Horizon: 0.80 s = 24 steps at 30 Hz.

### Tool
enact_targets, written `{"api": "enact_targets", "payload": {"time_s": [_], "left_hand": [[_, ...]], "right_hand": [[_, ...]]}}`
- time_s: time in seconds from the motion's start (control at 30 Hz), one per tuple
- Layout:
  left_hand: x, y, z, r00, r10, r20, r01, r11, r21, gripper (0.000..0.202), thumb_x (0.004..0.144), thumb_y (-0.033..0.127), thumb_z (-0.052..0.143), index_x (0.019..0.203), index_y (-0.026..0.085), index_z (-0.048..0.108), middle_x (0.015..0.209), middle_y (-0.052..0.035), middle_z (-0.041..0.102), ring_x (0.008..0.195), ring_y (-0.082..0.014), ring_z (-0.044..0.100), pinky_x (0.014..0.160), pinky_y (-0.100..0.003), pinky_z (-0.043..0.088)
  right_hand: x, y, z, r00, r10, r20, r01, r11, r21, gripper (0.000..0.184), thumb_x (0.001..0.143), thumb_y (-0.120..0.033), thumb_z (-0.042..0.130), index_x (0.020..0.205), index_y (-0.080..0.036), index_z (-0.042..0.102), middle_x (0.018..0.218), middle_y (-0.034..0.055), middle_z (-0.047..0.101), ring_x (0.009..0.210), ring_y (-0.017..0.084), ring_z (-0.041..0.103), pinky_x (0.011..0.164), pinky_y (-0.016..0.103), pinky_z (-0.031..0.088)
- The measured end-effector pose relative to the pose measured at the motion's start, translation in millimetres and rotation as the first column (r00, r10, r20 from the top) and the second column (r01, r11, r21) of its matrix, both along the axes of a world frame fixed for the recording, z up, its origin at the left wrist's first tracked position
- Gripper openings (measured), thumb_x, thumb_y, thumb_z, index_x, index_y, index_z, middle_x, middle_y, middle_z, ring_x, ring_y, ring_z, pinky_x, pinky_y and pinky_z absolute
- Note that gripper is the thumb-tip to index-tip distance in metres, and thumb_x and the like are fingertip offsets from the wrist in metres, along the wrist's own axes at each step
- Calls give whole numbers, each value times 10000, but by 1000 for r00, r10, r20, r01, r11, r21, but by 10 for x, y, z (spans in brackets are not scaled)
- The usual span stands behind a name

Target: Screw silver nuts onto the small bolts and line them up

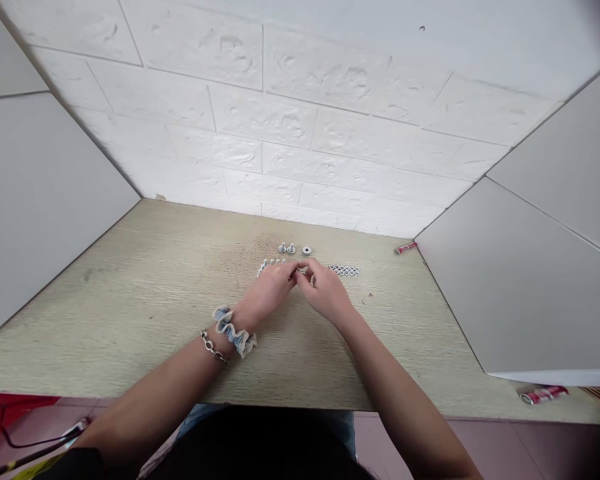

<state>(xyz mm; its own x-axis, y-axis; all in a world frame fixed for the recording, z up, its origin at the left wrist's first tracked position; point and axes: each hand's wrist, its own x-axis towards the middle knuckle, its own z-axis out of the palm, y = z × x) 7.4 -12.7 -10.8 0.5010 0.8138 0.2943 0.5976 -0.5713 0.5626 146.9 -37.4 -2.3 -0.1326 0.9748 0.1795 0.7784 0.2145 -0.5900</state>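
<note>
Small metal part (301, 271) pinched between fingertips of left hand (269, 288) and right hand (325, 291), over wooden desk (130, 320); exact shape too small to tell. Two screws (286, 249) and one metal ring (307, 251) lying just beyond hands. Row of small metal pieces (270, 265) near left hand; row of nuts (344, 271) near right hand. Fabric scrunchie (235, 332) and chain bracelet (213, 347) on left wrist. Red tube (405, 248) at far right desk corner. White brick-pattern wall (260, 120) behind desk.
</note>
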Motion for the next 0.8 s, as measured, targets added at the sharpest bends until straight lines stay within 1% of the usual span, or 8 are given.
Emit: {"api": "enact_targets", "payload": {"time_s": [0.07, 0.17, 0.27, 0.4, 0.43, 0.5, 0.6, 0.8], "left_hand": [[1, -5, 7, 1000, 11, 3, -11, 1000, 6, 230, 820, 149, 430, 996, 194, 570, 871, -23, 652, 759, -147, 590, 672, -254, 423], [6, -13, 1, 1000, 27, 2, -27, 999, 24, 209, 822, 174, 444, 991, 183, 566, 856, -29, 648, 755, -151, 590, 668, -257, 425], [10, -16, -10, 1000, 10, 6, -11, 999, 40, 214, 829, 194, 449, 1015, 190, 555, 860, -26, 645, 756, -148, 589, 665, -252, 424], [9, -7, -12, 1000, 8, -13, -8, 999, 43, 198, 841, 222, 436, 976, 187, 577, 863, -33, 647, 756, -151, 590, 675, -256, 428], [9, -4, -11, 1000, 13, -11, -12, 999, 41, 201, 842, 225, 434, 974, 186, 580, 872, -35, 648, 762, -152, 591, 679, -257, 431], [9, -1, -7, 1000, 8, 1, -8, 999, 32, 215, 838, 205, 433, 999, 190, 575, 894, -33, 649, 779, -151, 592, 695, -256, 435], [10, 1, -7, 1000, -5, 2, 5, 1000, 20, 246, 819, 154, 437, 1025, 196, 564, 898, -25, 649, 784, -146, 592, 725, -259, 439], [26, -15, -23, 1000, -1, -22, 2, 999, 42, 249, 815, 144, 441, 1020, 201, 569, 850, -25, 648, 745, -145, 588, 698, -256, 438]], "right_hand": [[0, 0, -6, 1000, 12, -21, -12, 1000, 11, 172, 811, -317, 417, 919, -239, 526, 690, -29, 565, 591, 114, 487, 546, 222, 311], [2, 10, -26, 1000, 2, -22, -1, 1000, 29, 155, 811, -305, 417, 871, -228, 538, 716, -17, 576, 615, 119, 493, 571, 229, 326], [9, 19, -41, 1000, -6, -8, 6, 999, 35, 171, 824, -301, 400, 857, -220, 547, 747, -1, 592, 644, 127, 502, 594, 235, 335], [19, 15, -36, 1000, 10, 29, -11, 998, 58, 224, 844, -302, 366, 769, -215, 558, 745, 5, 587, 706, 135, 511, 636, 239, 341], [21, 12, -31, 1000, 8, 30, -10, 998, 66, 230, 844, -313, 368, 771, -217, 563, 743, 5, 582, 712, 136, 511, 642, 241, 343], [24, 7, -22, 1000, -5, 16, 3, 997, 74, 208, 829, -332, 395, 837, -224, 573, 750, 4, 576, 695, 135, 506, 633, 241, 347], [26, 7, -19, 1000, -2, -22, 3, 997, 72, 202, 795, -306, 435, 921, -228, 573, 762, 3, 571, 662, 129, 497, 609, 240, 354], [16, 29, -43, 997, 6, -81, -2, 999, 52, 165, 764, -255, 439, 856, -219, 572, 789, 0, 587, 678, 128, 500, 624, 246, 366]]}}
